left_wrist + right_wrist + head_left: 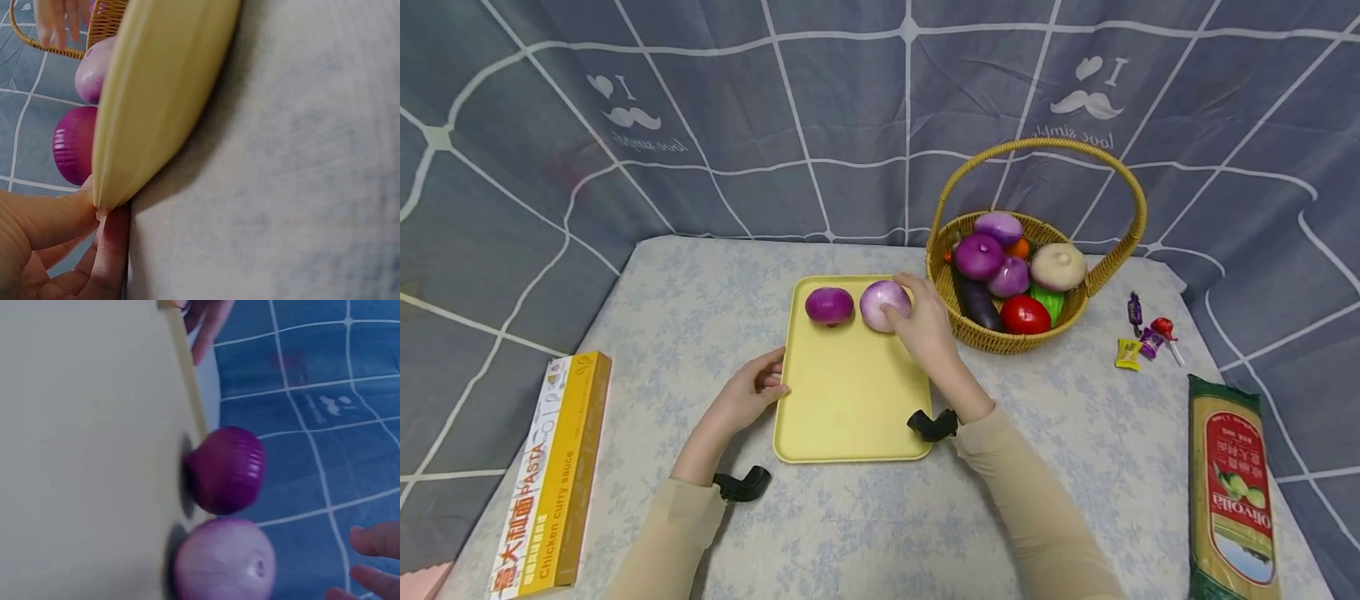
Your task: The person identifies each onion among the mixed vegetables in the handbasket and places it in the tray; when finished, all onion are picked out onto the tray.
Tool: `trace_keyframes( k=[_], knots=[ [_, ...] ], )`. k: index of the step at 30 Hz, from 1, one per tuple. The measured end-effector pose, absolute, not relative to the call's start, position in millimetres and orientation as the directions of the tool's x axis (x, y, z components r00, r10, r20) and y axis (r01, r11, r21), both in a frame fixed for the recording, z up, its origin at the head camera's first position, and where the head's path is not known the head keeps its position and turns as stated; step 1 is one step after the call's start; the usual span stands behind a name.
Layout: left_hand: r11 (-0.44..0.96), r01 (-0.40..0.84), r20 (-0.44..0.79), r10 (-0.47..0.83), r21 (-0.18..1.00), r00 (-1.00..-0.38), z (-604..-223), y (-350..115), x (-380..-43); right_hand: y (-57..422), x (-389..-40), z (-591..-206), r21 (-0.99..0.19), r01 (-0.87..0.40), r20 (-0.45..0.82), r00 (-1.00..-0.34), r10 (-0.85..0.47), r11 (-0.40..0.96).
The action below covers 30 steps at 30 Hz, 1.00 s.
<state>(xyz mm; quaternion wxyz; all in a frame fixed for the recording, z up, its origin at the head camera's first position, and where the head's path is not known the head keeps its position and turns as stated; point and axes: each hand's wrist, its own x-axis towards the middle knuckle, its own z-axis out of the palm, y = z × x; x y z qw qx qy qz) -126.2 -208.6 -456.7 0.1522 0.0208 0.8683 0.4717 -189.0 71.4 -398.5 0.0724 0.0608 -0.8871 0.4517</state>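
Observation:
A yellow tray [850, 400] lies on the table, with a dark purple onion [829, 306] and a paler purple onion [876, 307] near its far edge. My left hand [751, 392] pinches the tray's left rim; in the left wrist view, the thumb is on one side of the rim and a finger on the other. Over the paler onion is my right hand [925, 321]. In the right wrist view, its spread fingers [378, 540] stand apart from that onion [228, 559], with nothing between them.
A wicker basket [985, 337] of toy-like vegetables stands right of the tray. Several wrapped sweets [1127, 353] lie beyond it. At the right edge is a pasta packet [1232, 492], at the left a pasta box [553, 475]. A grey curtain [850, 100] surrounds the table.

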Motion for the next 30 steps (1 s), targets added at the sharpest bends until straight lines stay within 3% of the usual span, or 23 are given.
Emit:
trace_keyframes(
  k=[9, 15, 30],
  knots=[
    [0.562, -0.095, -0.232, 0.177, 0.822, -0.956, -456.1, -209.8, -125.0, 111.8, -190.6, -376.6, -0.818, -0.251, 0.318, -0.947, 0.043, 0.518],
    [0.563, -0.081, -0.217, 0.178, 0.822, -0.96, -456.8, -208.3, -123.7, 143.8, -200.7, -378.1, -0.878, -0.168, 0.256, -0.956, 0.144, 0.448],
    [0.527, -0.145, -0.222, 0.086, 0.837, -0.971, -458.2, -203.5, -119.4, 180.3, -220.0, -390.1, -0.867, -0.033, 0.182, -0.949, 0.255, 0.498]
  ],
)
